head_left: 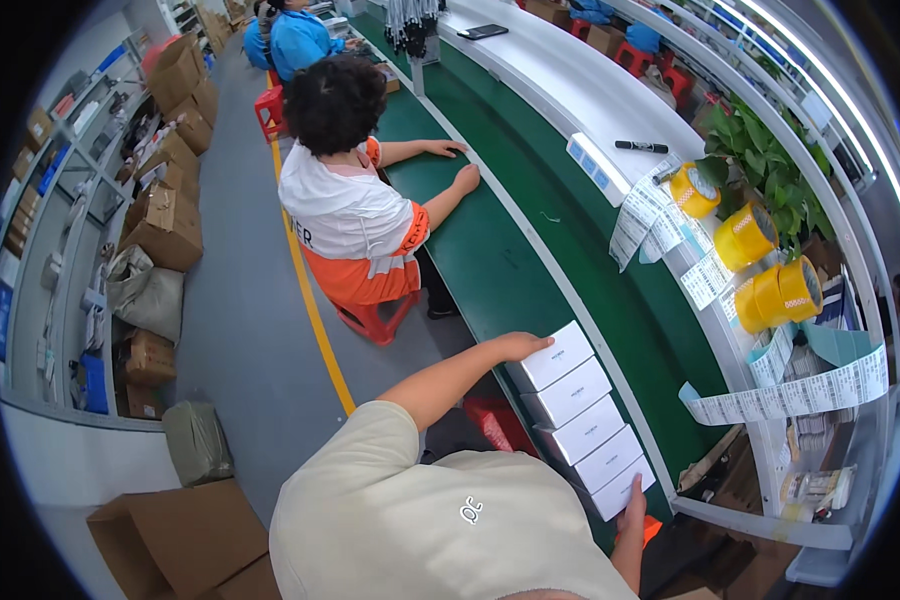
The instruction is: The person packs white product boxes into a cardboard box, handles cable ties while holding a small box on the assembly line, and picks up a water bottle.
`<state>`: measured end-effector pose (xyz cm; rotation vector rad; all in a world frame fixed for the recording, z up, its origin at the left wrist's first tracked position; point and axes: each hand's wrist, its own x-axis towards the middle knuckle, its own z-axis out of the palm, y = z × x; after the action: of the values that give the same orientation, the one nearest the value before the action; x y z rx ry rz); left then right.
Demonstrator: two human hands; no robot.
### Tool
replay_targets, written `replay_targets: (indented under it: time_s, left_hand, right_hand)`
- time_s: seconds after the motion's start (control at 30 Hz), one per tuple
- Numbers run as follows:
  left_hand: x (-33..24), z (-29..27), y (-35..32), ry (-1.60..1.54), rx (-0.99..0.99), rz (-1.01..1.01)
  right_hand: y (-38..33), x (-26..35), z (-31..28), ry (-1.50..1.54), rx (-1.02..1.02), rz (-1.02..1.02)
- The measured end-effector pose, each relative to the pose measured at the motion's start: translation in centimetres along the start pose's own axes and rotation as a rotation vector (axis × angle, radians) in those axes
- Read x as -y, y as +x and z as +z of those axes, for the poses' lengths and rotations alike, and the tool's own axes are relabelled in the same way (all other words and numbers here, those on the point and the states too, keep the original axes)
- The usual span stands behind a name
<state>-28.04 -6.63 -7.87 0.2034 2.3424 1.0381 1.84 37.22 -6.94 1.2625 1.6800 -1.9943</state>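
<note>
Several small white boxes (567,394) stand pressed side by side in a row at the near end of the green work surface (515,255). Each has small dark print on top. At the row's far end, my left hand (522,347) rests against the last box, fingers over its top edge. My right hand (631,508) grips the opposite end of the row, its thumb up along the nearest box. Between them my hands clasp the whole row. The undersides of the boxes and some fingertips are hidden.
A co-worker (345,200) sits on a red stool at the bench to the left. Yellow tape rolls (748,236), label strips (790,398) and a black marker (641,147) lie on the white ledge at right. Something orange (652,530) is beside my right hand. Cartons (175,540) stand lower left.
</note>
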Motion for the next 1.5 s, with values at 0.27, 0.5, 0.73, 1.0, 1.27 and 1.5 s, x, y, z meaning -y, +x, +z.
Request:
replay_targets:
  time_s: [0.27,0.5,0.73,1.0,1.27,1.5]
  left_hand:
    - [0.8,-1.1,-1.3,-0.061,0.141,0.052]
    - [-4.4,-3.0,-7.1,-0.062,0.048,0.365]
    - [-11.9,-1.3,-13.3,-0.4,0.084,0.825]
    - [-30.9,23.2,-18.1,-0.679,0.797,0.973]
    - [-50.1,53.0,-31.0,-0.569,1.13,0.693]
    - [-47.0,70.5,-26.3,-0.519,1.24,0.408]
  right_hand:
    - [-2.8,-1.0,2.4,-0.014,-0.159,-0.126]
    - [-15.2,-4.4,1.6,0.199,-0.392,-0.449]
    - [-27.4,-10.6,-2.8,0.371,-0.712,-0.827]
    - [-45.5,-28.6,-16.3,0.415,-1.533,-1.176]
    - [-54.9,-33.4,-28.9,0.56,-1.762,-1.053]
    - [-51.9,-37.1,-34.8,0.665,-1.743,-0.863]
